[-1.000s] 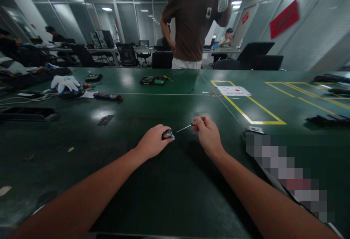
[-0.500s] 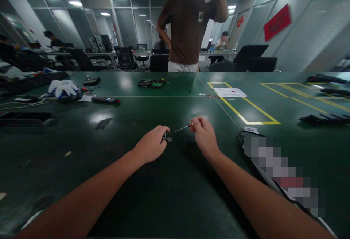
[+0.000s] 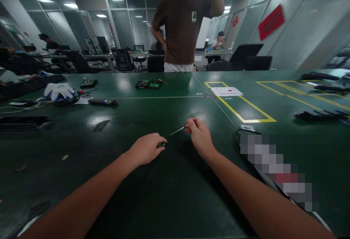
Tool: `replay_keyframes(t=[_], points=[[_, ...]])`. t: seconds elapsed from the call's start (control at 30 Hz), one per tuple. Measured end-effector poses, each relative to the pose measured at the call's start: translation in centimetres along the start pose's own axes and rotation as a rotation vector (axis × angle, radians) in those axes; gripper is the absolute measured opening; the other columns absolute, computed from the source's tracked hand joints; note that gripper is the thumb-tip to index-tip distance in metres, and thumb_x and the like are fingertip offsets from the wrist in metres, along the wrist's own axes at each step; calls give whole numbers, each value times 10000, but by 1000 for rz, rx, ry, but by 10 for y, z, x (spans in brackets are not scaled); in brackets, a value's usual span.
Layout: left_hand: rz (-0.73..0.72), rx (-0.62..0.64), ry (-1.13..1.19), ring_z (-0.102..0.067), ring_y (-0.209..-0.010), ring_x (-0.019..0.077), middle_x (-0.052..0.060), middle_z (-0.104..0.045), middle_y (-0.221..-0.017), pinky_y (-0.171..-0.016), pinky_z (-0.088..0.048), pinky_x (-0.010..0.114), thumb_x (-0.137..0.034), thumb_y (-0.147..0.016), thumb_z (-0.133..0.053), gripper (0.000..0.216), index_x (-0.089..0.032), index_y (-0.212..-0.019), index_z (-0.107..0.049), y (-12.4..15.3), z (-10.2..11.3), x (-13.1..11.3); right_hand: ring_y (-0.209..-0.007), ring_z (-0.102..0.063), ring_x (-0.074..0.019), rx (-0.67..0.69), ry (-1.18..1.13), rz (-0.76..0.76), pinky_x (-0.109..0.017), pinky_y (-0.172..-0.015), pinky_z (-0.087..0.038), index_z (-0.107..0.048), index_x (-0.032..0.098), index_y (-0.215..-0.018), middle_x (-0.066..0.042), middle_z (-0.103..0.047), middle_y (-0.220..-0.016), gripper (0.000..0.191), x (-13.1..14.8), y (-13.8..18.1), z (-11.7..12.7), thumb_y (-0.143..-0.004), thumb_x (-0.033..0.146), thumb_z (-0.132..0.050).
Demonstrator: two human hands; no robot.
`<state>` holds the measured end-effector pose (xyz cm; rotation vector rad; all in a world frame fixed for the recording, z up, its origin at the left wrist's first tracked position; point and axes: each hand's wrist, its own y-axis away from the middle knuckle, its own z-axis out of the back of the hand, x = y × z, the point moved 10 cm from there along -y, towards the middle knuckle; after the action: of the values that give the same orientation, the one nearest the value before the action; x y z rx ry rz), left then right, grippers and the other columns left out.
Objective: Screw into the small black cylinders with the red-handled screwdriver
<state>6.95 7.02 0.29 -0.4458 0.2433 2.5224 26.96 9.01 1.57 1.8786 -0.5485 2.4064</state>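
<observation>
My left hand (image 3: 146,148) rests on the green table (image 3: 164,195), fingers curled over a small dark metal part (image 3: 162,144) that is mostly hidden under them. My right hand (image 3: 200,135) pinches a thin screwdriver (image 3: 179,129) by its reddish handle. The metal shaft points left and down toward the small part, and its tip stays a short way from it. Both forearms reach in from the bottom edge.
A person in a brown shirt (image 3: 182,23) stands across the table with a raised arm. On the far side lie a circuit board (image 3: 149,84), a dark tool (image 3: 102,102) and white gloves (image 3: 58,90). Yellow tape lines (image 3: 240,113) frame a paper sheet (image 3: 226,91). Black parts (image 3: 318,115) lie right.
My left hand closed further over the small part, which showed more a second ago. The view shifted a little, and the person opposite raised an arm higher.
</observation>
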Motion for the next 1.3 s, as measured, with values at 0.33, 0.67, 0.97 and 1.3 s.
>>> replay_keyframes(t=[0.33,0.67,0.97,1.3], points=[[54,-196,270,-662,-982,238,57,-721,-1136,-854,-482,361,-420,-966,-559,336,-306,-1223,-742,6,32,31,-652,-576,-174,29,-55,-56,-329,-663,-426,-639,223,-843,1,-635,-704,298,-10,-1,-5,-934,488,-538],[271,-585,869,-636,-726,164,116,-726,-1117,-522,-414,220,-352,-826,-725,363,-218,-1161,-763,13,59,100,-655,-578,-175,40,-72,-47,-329,-669,-432,-636,226,-847,4,-631,-706,323,-15,-2,-7,-929,523,-541],[336,-659,1329,-555,-617,102,64,-654,-931,-463,-376,169,-298,-796,-758,354,-192,-1133,-748,14,50,122,-657,-579,-176,54,-56,-57,-331,-670,-432,-639,222,-842,3,-632,-705,318,-14,0,-9,-940,506,-534],[366,-708,1612,-553,-592,113,30,-603,-855,-452,-406,207,-201,-842,-604,208,-150,-1022,-698,15,47,135,-669,-587,-181,71,-73,-51,-328,-670,-443,-637,231,-846,-1,-635,-715,319,-13,1,-12,-942,517,-535]])
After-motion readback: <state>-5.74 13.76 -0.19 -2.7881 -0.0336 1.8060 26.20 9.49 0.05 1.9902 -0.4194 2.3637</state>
